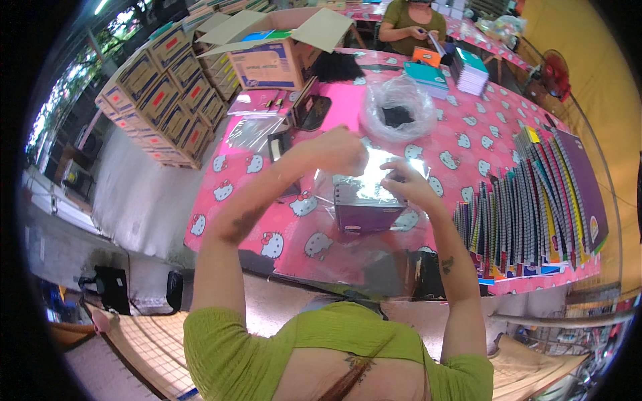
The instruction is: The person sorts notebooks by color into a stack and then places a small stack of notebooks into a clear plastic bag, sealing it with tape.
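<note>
In front of me on the table lies a purple spiral notebook, or a stack of them (pixel 366 217), with its coil along the left side. Clear plastic wrap (pixel 378 175) covers its top and shines with glare. Over the far left corner of the bundle, my left hand (pixel 341 152) is closed in a fist; what it grips, if anything, is hidden. My right hand (pixel 412 187) is at the bundle's right side, fingers bent and closed on the plastic wrap. Loose film (pixel 314 257) spreads across the near part of the table.
Many spiral notebooks (pixel 528 207) stand in a row on the right. A roll of clear plastic (pixel 399 110) stands beyond my hands. At the back left is an open carton (pixel 267 63); stacked boxes (pixel 164 100) rise beyond. A person (pixel 412 30) sits across, near teal notebooks (pixel 428 77).
</note>
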The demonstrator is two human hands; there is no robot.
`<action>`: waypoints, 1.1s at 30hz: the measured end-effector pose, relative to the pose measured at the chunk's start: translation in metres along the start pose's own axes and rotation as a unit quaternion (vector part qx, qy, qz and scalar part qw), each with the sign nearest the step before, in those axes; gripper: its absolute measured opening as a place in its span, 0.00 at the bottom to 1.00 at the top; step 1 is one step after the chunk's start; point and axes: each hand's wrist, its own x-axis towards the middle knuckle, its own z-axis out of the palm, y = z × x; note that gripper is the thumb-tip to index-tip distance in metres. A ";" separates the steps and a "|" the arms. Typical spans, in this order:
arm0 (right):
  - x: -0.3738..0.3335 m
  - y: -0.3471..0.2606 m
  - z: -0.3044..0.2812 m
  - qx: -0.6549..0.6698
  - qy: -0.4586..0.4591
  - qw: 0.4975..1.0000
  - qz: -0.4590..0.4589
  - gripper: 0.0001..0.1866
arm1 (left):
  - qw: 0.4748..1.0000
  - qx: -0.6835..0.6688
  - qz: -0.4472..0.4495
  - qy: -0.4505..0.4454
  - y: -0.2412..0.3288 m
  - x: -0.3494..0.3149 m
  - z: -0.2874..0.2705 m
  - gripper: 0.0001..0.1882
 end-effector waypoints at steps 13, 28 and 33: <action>0.003 0.010 0.013 -0.044 0.061 0.997 -0.033 0.38 | 0.902 -0.388 -0.117 -0.149 -0.096 0.001 0.135 0.26; -0.075 0.111 0.193 0.664 -0.220 0.713 0.037 0.41 | 0.983 0.015 -0.169 0.071 0.074 0.023 0.058 0.34; -0.078 0.094 0.133 0.677 0.029 0.734 -0.048 0.46 | 0.873 -0.274 -0.302 0.268 0.106 -0.067 0.075 0.44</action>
